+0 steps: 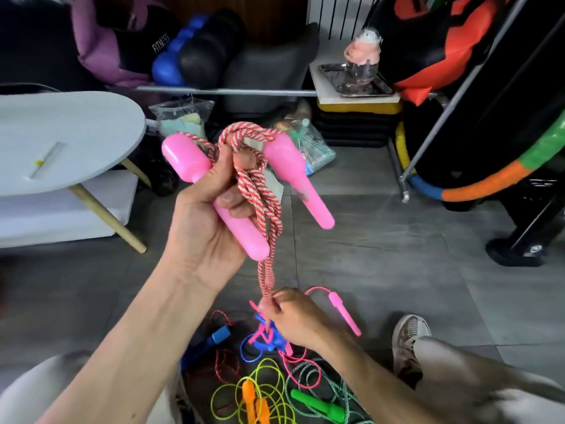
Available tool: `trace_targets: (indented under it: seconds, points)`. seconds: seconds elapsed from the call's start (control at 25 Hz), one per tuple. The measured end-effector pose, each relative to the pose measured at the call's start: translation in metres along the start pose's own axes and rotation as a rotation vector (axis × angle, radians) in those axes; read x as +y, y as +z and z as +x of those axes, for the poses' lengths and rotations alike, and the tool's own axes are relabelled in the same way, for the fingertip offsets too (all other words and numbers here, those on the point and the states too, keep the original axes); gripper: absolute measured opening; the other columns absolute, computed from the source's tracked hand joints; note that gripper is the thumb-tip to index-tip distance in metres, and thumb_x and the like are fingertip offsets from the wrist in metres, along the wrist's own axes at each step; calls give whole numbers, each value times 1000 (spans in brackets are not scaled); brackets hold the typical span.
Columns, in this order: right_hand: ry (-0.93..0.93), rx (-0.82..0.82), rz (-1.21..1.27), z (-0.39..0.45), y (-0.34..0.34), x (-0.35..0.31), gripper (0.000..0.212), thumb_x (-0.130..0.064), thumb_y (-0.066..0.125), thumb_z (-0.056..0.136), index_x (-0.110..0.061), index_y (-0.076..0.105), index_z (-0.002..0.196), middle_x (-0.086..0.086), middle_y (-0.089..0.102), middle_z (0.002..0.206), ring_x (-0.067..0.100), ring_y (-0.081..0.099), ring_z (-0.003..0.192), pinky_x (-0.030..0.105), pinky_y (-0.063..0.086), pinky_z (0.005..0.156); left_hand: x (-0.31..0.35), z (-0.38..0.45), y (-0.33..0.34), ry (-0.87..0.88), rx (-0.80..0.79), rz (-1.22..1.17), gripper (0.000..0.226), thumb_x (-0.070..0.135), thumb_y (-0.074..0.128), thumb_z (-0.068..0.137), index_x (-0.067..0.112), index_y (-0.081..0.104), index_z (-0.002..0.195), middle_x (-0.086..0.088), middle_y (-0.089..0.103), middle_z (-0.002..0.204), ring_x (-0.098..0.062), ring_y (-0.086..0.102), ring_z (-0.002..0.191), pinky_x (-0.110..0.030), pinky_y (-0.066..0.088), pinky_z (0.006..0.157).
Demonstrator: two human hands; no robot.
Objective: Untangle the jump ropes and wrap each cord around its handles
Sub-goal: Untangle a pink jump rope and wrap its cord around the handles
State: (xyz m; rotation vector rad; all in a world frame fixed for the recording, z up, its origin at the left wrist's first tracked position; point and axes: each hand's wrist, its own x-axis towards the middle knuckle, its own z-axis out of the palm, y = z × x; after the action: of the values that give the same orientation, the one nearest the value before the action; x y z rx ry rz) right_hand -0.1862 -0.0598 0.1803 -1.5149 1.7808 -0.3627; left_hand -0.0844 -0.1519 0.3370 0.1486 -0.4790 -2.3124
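Looking down from a head-worn camera, near things come first: on the grey tiled floor (pixel 397 255) between the person's knees lies a tangle of jump ropes, with a yellow-green cord (pixel 269 390) and orange handles (pixel 255 403), a green handle (pixel 318 407) on a teal twisted cord, a blue handle (pixel 211 339), and a thin pink rope whose slim pink handle (pixel 344 313) lies just right of the pile.

The right hand (pixel 299 321) hovers low over this tangle. Its grip is closed, fingertips pinching the lower end of a red-and-white twisted cord (pixel 269 209), which runs straight up from it.

Higher and farther out, the left hand (pixel 208 221) is raised with its grip clamped around one large pink handle (pixel 214 191), thumb pressed on bunched loops of the same cord. The second pink handle (pixel 293 175) hangs from those loops just right of the fingers, tilted, its narrow end pointing down and right, apart from the first.

Beyond, a white oval counter (pixel 67 142) stands at left. Farther back are plastic bags, a blue and black foam roller (pixel 195 53), and a striped hoop (pixel 489 182) at right.
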Motion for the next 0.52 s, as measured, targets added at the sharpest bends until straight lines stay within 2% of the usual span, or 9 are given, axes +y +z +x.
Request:
trace_targets:
  seconds: [0.04,0.08,0.12,0.16,0.24,0.32,0.36,0.44,0.52]
  points:
    - [28,46,-195,2,-8,-1,22,-21,46,98,-11,65,98,9,66,93,27,63,84,32,48,68,5,2,-1,53,131,124,20,13,42,99,7,60,92,1,61,79,-3,45,46,-8,31,46]
    - [31,144,-277,0,-20,-6,23,-22,42,100,-12,63,103,9,66,95,29,64,85,34,49,68,12,4,-3,104,288,305,16,10,46,98,8,60,92,1,62,77,-2,43,47,-9,33,44]
    - [20,216,-234,-1,-34,-10,24,-24,41,101,-14,62,106,10,68,96,30,65,83,35,52,70,17,6,-7,140,435,532,13,6,50,96,10,62,91,-1,66,75,-3,45,48,-12,36,43]
    - [19,239,38,-4,-52,-17,24,-23,41,102,-16,64,105,9,71,93,27,66,75,35,54,67,19,7,-10,165,547,795,18,2,55,93,14,67,88,-1,69,72,-6,50,49,-16,41,44]
    - [-2,130,710,-13,-90,-33,32,-14,41,103,-14,70,90,8,74,76,19,58,53,27,49,52,19,6,-16,212,639,1265,27,0,59,92,19,72,78,0,70,66,-10,60,51,-24,49,52]
    - [-50,189,1050,-23,-118,-37,43,-15,38,102,-10,70,73,7,66,56,15,48,42,24,40,45,15,4,-19,227,602,1519,19,3,61,91,18,72,87,-1,70,71,-8,66,56,-27,56,62]
    - [-73,238,1143,-28,-129,-40,42,-22,38,100,-8,66,73,4,58,46,14,42,38,24,36,43,13,3,-17,209,564,1565,18,4,61,90,17,71,97,-2,70,73,-10,68,60,-32,59,67]
    - [-137,284,1336,-35,-142,-46,42,-39,39,92,-7,61,77,1,40,36,12,32,36,21,32,39,5,1,-14,69,402,1522,30,2,61,90,22,69,110,-1,66,72,-15,68,64,-34,59,63]
    - [-225,278,1452,-42,-150,-50,50,-49,36,88,-13,68,76,0,36,37,11,27,35,18,28,37,-10,-3,-6,-166,206,1355,26,-3,63,88,15,69,106,-1,65,69,-13,64,62,-21,55,57]
